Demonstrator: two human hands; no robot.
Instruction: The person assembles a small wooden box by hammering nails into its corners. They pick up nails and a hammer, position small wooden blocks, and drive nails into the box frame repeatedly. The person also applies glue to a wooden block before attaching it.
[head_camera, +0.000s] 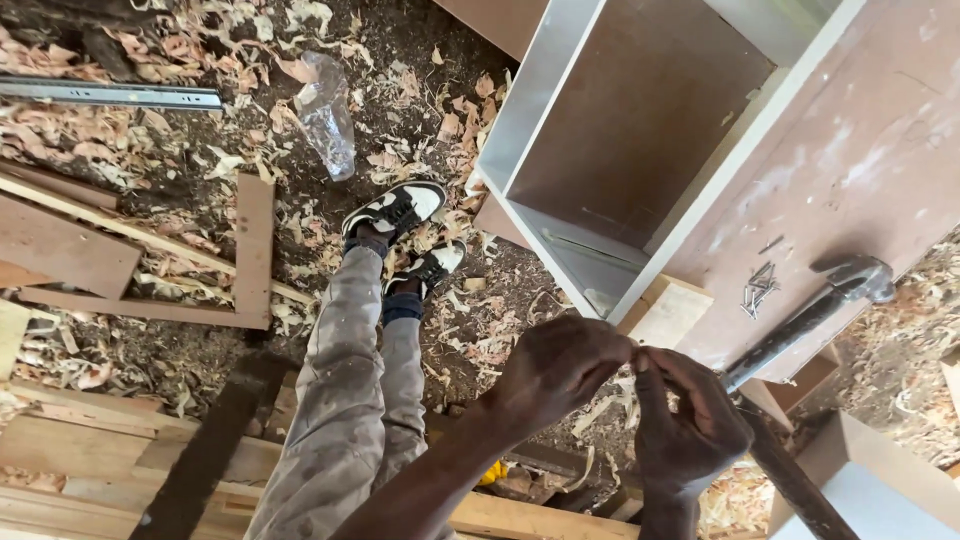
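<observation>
Left hand and right hand pinched together at the fingertips, grasp unclear; above them an empty open-fronted cabinet box, hammer and loose nails beside.

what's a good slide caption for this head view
Both hands, left hand and right hand, pinch something small beside a hammer and nails.

**One head-worn view, looking steeply down**

The single camera sits on the person's head and faces almost straight down past the legs to the floor, strewn with wood shavings. The two hands are close under the lens at the lower edge; the open cabinet carcass fills the upper right, near.
</observation>
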